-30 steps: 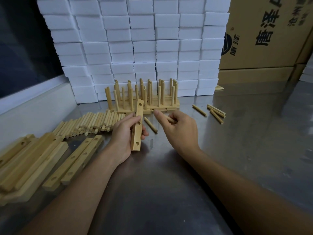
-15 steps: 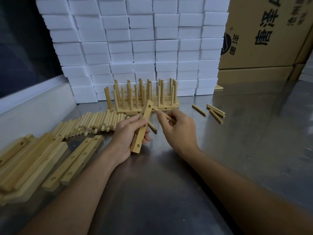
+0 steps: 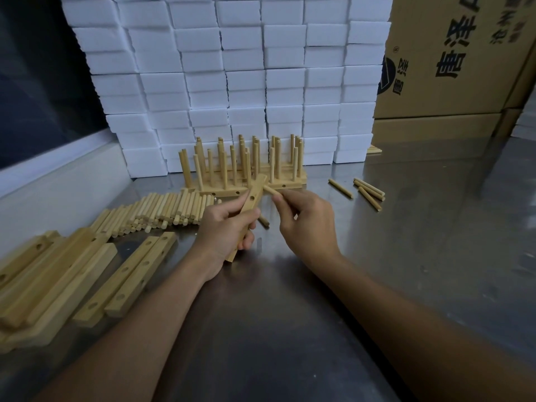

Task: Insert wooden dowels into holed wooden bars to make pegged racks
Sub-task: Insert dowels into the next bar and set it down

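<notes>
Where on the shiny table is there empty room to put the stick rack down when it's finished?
The table is bare on the right, below the loose dowels and right of the right hand. Another bare patch lies near the bottom, between the two forearms. The left is crowded: dowel pile, holed bars, and finished racks at the back.

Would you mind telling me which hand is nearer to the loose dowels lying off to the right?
Right. The right hand sits just left of those loose dowels; the left hand is farther left, gripping the bar.
</notes>
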